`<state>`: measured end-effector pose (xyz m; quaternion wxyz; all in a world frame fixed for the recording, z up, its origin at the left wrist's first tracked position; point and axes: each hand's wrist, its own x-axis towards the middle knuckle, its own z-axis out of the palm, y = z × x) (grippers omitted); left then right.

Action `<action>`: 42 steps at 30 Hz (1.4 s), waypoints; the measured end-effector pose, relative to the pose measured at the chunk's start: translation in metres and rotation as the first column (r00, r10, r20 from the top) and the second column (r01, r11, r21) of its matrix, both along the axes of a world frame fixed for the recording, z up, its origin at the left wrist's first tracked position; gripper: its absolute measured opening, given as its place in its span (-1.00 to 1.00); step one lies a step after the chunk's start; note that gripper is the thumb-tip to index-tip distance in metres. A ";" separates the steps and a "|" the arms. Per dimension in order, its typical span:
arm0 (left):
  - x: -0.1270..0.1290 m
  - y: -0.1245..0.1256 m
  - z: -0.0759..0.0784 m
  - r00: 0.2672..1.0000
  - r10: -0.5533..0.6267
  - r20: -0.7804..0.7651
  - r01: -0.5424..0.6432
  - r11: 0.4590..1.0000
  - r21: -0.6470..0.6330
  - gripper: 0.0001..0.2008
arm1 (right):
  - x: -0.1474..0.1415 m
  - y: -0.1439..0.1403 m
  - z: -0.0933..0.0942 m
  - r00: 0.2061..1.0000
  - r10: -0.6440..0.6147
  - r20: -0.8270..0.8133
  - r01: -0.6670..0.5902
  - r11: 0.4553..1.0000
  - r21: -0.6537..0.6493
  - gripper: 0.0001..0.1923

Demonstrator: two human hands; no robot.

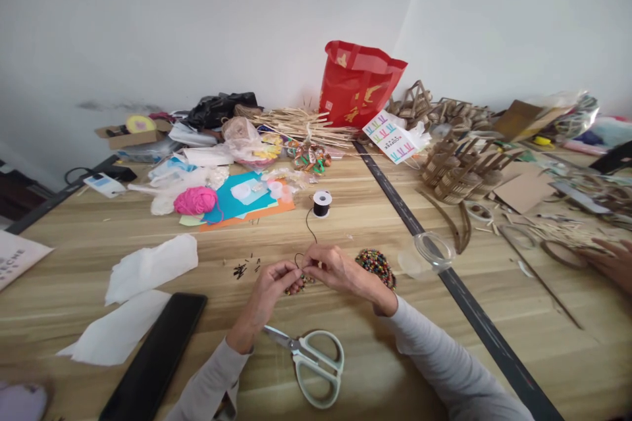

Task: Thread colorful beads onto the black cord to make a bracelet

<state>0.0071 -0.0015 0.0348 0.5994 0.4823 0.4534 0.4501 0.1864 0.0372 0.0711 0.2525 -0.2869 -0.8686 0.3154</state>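
Note:
My left hand (269, 289) and my right hand (338, 270) meet low over the wooden table (375, 355), fingertips pinched together on a thin black cord (310, 227) and a short strand of small beads (302, 281). The cord runs up from my fingers to a small black spool (322, 203) standing farther back. A pile of multicoloured beads (376, 264) lies just right of my right hand. Pale green scissors (313, 358) lie shut on the table between my forearms.
A dark phone (158, 355) and white tissue sheets (148, 266) lie at left. Pink yarn (195, 200), coloured paper, a red bag (358, 85), bamboo sticks and cardboard models crowd the back. A clear lid (434, 248) sits right. Another person's hand (609, 263) rests at far right.

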 end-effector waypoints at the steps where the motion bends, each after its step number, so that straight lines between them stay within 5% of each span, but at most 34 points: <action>1: 0.000 0.000 0.000 1.000 -0.001 -0.003 0.001 1.000 -0.002 -0.78 | 0.000 0.000 0.000 1.000 -0.006 0.011 0.006 1.000 0.001 -0.93; 16: 0.000 0.010 0.023 0.990 0.065 -0.128 -0.070 0.997 -0.035 -0.74 | 0.002 0.000 0.001 0.998 -0.062 0.025 0.060 0.997 0.054 -0.94; 25: -0.004 0.011 0.009 0.997 0.048 -0.061 -0.051 0.997 -0.057 -0.78 | -0.003 -0.008 -0.005 0.999 -0.005 -0.042 0.009 0.996 0.094 -0.91; 32: -0.004 0.008 0.012 0.995 0.058 -0.083 -0.060 0.998 -0.025 -0.79 | 0.001 -0.007 -0.011 0.994 0.048 -0.099 -0.041 0.996 0.073 -0.92; 38: -0.005 0.003 0.017 0.984 0.065 -0.166 -0.054 0.996 0.075 -0.85 | 0.006 -0.007 0.005 0.981 -0.020 -0.194 -0.002 0.993 -0.114 -0.86; 42: -0.003 -0.004 0.023 0.944 0.087 -0.318 -0.007 0.969 0.245 -0.89 | 0.005 -0.005 0.001 0.964 -0.030 -0.262 -0.078 0.917 -0.391 -0.78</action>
